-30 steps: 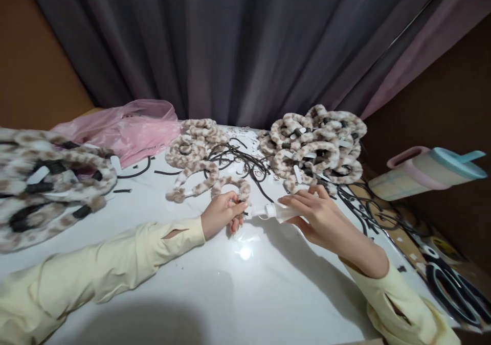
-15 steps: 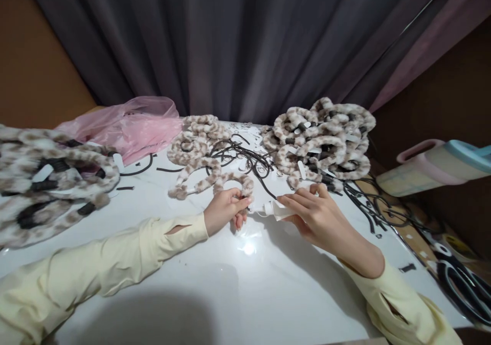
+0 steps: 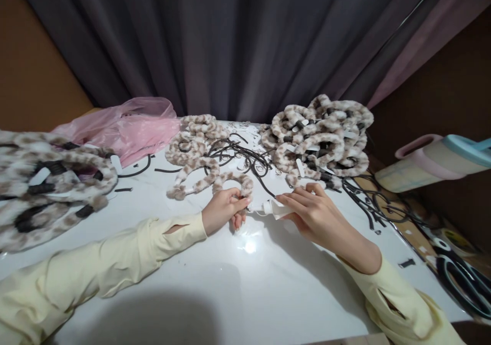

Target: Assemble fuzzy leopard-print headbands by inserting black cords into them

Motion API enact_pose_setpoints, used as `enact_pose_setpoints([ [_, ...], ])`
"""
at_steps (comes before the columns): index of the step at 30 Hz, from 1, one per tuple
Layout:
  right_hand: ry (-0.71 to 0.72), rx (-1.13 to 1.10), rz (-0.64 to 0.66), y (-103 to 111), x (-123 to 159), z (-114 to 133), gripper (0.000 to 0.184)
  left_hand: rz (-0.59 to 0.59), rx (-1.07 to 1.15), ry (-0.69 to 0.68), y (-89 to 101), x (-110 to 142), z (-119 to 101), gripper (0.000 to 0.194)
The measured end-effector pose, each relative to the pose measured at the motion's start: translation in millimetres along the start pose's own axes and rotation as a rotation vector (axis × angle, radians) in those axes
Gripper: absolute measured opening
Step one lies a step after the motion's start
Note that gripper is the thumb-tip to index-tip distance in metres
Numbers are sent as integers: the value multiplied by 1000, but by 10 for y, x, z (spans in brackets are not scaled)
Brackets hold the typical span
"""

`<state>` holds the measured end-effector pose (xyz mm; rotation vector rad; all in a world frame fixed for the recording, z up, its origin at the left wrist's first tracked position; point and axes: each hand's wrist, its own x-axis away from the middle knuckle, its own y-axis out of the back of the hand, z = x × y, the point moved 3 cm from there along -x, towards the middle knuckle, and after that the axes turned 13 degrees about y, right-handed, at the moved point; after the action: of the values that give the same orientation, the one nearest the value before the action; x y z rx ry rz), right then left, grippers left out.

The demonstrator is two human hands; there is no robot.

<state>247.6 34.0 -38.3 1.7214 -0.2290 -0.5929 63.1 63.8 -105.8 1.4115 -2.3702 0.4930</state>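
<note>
Pinched between the thumb and fingers of the left hand (image 3: 224, 209) is the near end of a spotted plush-covered ring (image 3: 244, 182), which is held just above the white tabletop (image 3: 184, 304), near the middle of the view. By the curled fingers of the right hand (image 3: 322, 220), a white squeeze bottle (image 3: 282, 210) is gripped on its side, its narrow nozzle aimed at that pinched end — whether the two are touching cannot be told. Just beyond the left hand, an open plush loop (image 3: 205, 181) is laid beside the ring, with more plush rings (image 3: 187, 148) heaped behind it. Dark cords (image 3: 249, 156) are tangled beyond the gap between the hands, and small metal rings are scattered among them. Behind the right hand, a tall pile of plush rings (image 3: 326, 148) is stacked, dark wrapped sections and white tags being shown on several. At the far left, a large plush heap (image 3: 57, 217) is spread in front of a crumpled pink plastic bag (image 3: 134, 128). On the right, a tumbler (image 3: 425, 166) with a blue lid and pink handle is seen tilted, and black-handled scissors (image 3: 458, 286) are placed nearer the camera, close to a tape roll (image 3: 456, 241). Across the back, a dark curtain (image 3: 230, 43) is hung.
</note>
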Motion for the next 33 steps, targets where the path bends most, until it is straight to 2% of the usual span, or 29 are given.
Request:
enact_pose_setpoints([
  [33, 23, 57, -2, -17, -1, 6, 22, 4, 7, 4, -9, 0, -8, 37],
])
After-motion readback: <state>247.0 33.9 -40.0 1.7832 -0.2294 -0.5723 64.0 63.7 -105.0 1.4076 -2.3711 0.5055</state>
